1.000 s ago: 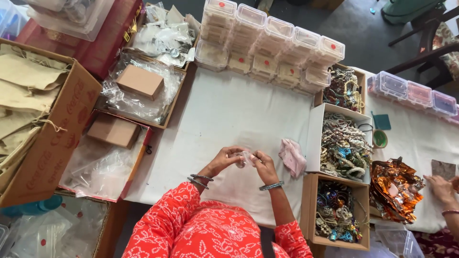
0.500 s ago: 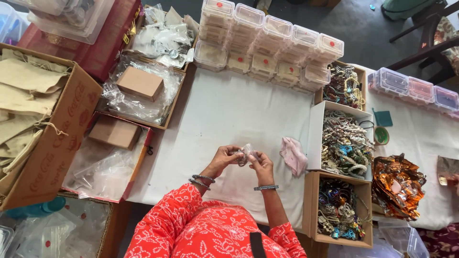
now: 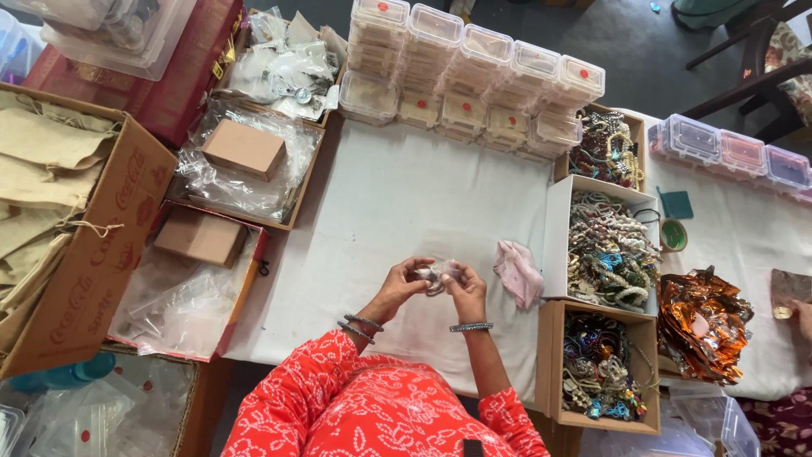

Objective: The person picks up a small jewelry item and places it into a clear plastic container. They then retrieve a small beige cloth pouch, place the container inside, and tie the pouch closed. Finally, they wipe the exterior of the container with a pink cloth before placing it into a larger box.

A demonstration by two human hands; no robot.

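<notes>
A: Hands?
B: Left hand (image 3: 404, 283) and right hand (image 3: 466, 288) both up over the desk (image 3: 406, 203), fingertips pinching one small clear plastic pouch (image 3: 436, 274) between them. Something small and pale is inside, too tiny to tell what. Bangles on both wrists, red patterned sleeves.

A: Pouch location?
B: Held just above the white cloth on the desk, near the front edge, centre of view. Not touching the cloth as far as I can see.

A: Nearby stuff?
B: Pink cloth (image 3: 517, 274) lying on the desk just right of the right hand. Further right, three open cardboard boxes of jewellery (image 3: 611, 250) in a column. Crumpled orange foil (image 3: 700, 326) beside them.

A: Back of desk?
B: Row of stacked clear lidded containers (image 3: 474, 76), red dots on top.

A: Left side?
B: Trays of clear plastic bags (image 3: 182, 296) with small brown boxes (image 3: 244, 148) sitting on them, plus a big carton of beige cloth bags (image 3: 42, 186).

A: Anyone else?
B: Another person's hand (image 3: 802, 317) at the far right edge, mostly cut off.
</notes>
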